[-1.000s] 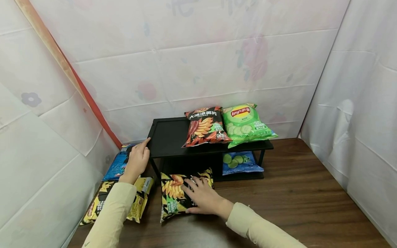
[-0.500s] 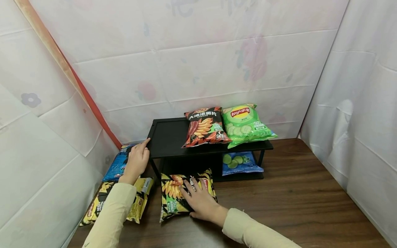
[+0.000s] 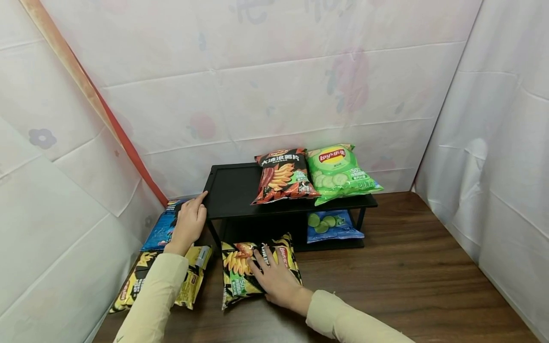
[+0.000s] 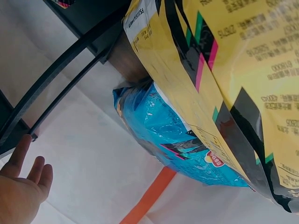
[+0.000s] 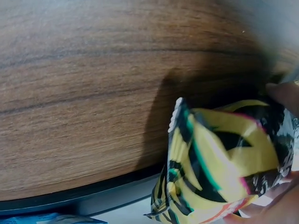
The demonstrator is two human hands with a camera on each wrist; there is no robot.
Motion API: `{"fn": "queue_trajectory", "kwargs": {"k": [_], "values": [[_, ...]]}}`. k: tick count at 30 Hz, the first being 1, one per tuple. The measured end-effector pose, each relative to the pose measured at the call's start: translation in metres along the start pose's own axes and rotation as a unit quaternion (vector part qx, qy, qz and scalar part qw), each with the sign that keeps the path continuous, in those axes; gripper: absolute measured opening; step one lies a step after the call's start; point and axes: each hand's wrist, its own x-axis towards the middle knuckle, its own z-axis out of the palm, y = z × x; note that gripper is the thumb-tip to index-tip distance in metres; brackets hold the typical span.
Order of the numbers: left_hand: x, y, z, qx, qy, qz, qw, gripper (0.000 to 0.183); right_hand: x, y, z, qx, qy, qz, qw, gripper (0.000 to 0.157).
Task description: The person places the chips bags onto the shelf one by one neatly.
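Chip bag [image 3: 241,277] under right hand [image 3: 278,282]

At least six snack bags [image 3: 237,263] [image 3: 159,231] [image 3: 336,226] [image 3: 128,288] [image 3: 283,176] [image 3: 339,176], two being blue, are lying here, and one rack [image 3: 231,190] is standing.

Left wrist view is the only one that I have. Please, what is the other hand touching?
Observer: The right hand rests on a yellow-and-black chip bag.
Operator: Thank you. Does anything lie higher up?
Observer: Yes, a red-and-black bag lies beside a green bag on top of the black rack.
Operator: And underneath?
Observer: There, near the right end, lies a blue bag printed with green slices.
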Motion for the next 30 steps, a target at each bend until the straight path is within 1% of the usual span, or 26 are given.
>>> {"fn": "queue_trajectory", "kwargs": {"k": [4, 6, 11, 17, 22, 30], "values": [[0.000, 0.000, 0.000, -0.003, -0.002, -0.001, 1.0000, 0.048, -0.001, -0.002, -0.001, -0.016, 0.013, -0.008, 1.000, 0.089], [0.000, 0.000, 0.000, -0.003, -0.003, -0.002, 1.0000, 0.048, -0.001, -0.002, -0.002, -0.025, 0.018, -0.011, 0.999, 0.085], [0.000, 0.000, 0.001, -0.003, -0.004, -0.004, 1.0000, 0.048, -0.003, -0.002, -0.004, -0.043, 0.020, -0.023, 0.999, 0.082], [0.000, -0.001, 0.000, -0.004, -0.003, -0.005, 1.0000, 0.048, -0.005, 0.002, -0.009, -0.055, 0.010, -0.038, 0.998, 0.085], [-0.001, 0.000, 0.000, -0.006, -0.002, -0.005, 1.0000, 0.048, -0.007, 0.007, -0.014, -0.064, 0.036, -0.046, 0.996, 0.084], [-0.001, 0.001, 0.000, -0.007, 0.003, 0.002, 1.0000, 0.048, -0.009, 0.015, -0.018, -0.073, 0.087, -0.060, 0.992, 0.072]]}}
